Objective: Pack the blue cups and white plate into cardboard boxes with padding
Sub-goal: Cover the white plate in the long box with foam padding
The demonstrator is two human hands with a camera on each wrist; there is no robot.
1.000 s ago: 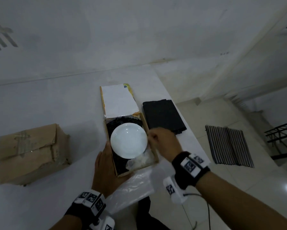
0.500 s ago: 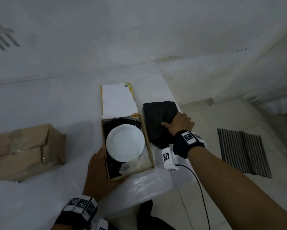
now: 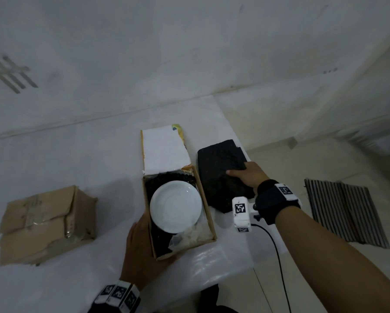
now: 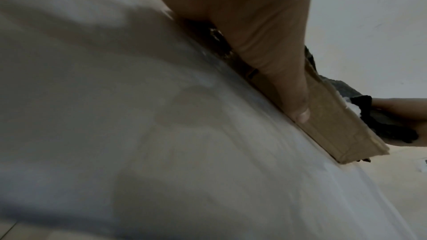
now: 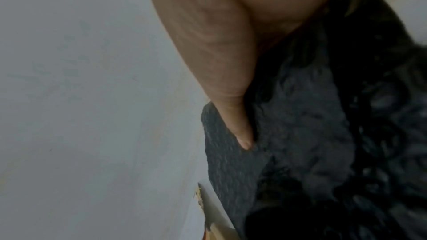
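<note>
On the surface point(image 3: 88, 154), the open box point(image 3: 210, 213) sits in the middle with its lid flap point(image 3: 164, 147) lying flat behind it. The plate point(image 3: 175, 206) lies in the box on padding. Just right of the box lies the folded padding sheet point(image 3: 219, 175), with the right hand point(image 3: 246, 176) on it. The left hand point(image 3: 142, 249) rests against the box's left wall. Well to the left stands the closed box point(image 3: 47, 224). A mat point(image 3: 345, 213) lies on the floor, right of the surface.

right hand point(image 3: 246, 177) fingertips hidden under black padding point(image 3: 221, 168).
</note>
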